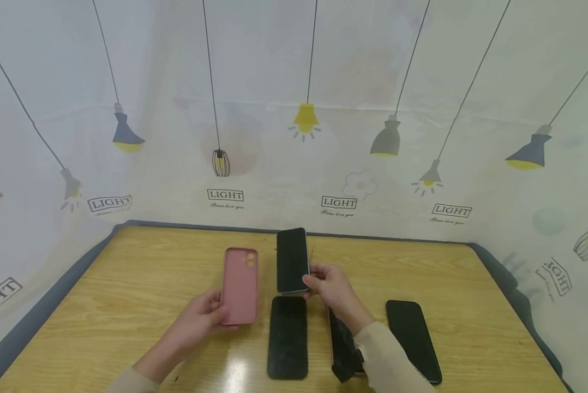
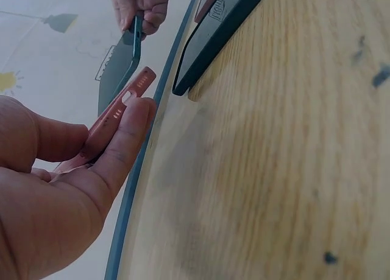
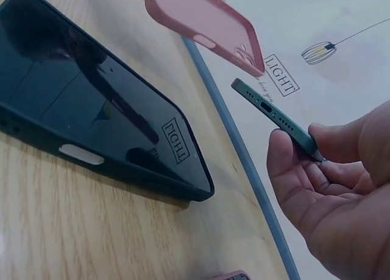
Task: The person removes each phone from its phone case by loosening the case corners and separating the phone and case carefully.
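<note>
My left hand [image 1: 199, 317] grips an empty pink phone case [image 1: 240, 289] near its lower left edge, with the inside and camera cutouts facing me. In the left wrist view the thumb and fingers pinch the case [image 2: 116, 112] around its port end. My right hand [image 1: 335, 289] pinches a phone [image 1: 292, 259] by its lower right side, dark screen towards me. The right wrist view shows this phone's green bottom edge [image 3: 271, 112] with its charging port, bare of any case. Case and phone are held up a little apart, side by side.
A phone in a dark case [image 1: 287, 338] lies screen up in front, between the hands. Another phone [image 1: 342, 338] with a pink edge is partly covered by my right forearm and a black piece at the wrist. Further right lies one more dark phone [image 1: 414, 338] on the wooden table [image 1: 490, 338].
</note>
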Motion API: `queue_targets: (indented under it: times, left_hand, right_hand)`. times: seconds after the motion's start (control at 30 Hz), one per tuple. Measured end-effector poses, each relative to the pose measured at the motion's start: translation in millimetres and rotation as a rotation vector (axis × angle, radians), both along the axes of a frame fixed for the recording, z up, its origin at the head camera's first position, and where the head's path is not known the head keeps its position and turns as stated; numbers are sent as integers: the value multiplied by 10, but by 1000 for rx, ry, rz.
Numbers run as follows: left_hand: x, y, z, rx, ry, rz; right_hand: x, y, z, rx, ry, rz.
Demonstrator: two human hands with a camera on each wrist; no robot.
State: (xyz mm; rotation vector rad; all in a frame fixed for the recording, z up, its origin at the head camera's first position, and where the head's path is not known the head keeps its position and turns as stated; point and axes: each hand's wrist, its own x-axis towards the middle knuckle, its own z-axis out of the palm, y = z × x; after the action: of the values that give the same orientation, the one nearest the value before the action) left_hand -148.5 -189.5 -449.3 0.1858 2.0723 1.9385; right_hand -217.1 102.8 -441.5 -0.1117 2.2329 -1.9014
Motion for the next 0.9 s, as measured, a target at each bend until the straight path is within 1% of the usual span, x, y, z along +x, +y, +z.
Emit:
queue_targets:
  times: [0.13, 0.27, 0.43, 0.53, 0.63, 0.8, 0.9]
  left_hand:
    - [32, -38, -20, -27, 5, 1]
    - [56, -59, -38, -33, 6, -10]
    - [102, -72, -29, -6, -5, -11]
    - [132, -91, -29, -7, -7, -16]
    - [159, -110, -33, -1, -23, -20]
    - [186, -128, -51, 25, -36, -34]
    - [199, -134, -68, 19, -40, -39]
  right_hand:
    - [-28, -31, -11, 32, -6, -16]
    - [-57, -59, -43, 45, -7, -25]
    - [-94, -108, -77, 61, -13, -23]
    - [-118, -143, -97, 70, -15, -19]
    - [-146, -175, -117, 72, -17, -12]
    - [-207, -222, -128, 102, -48, -4]
    - [-250, -252, -132, 126, -73, -2]
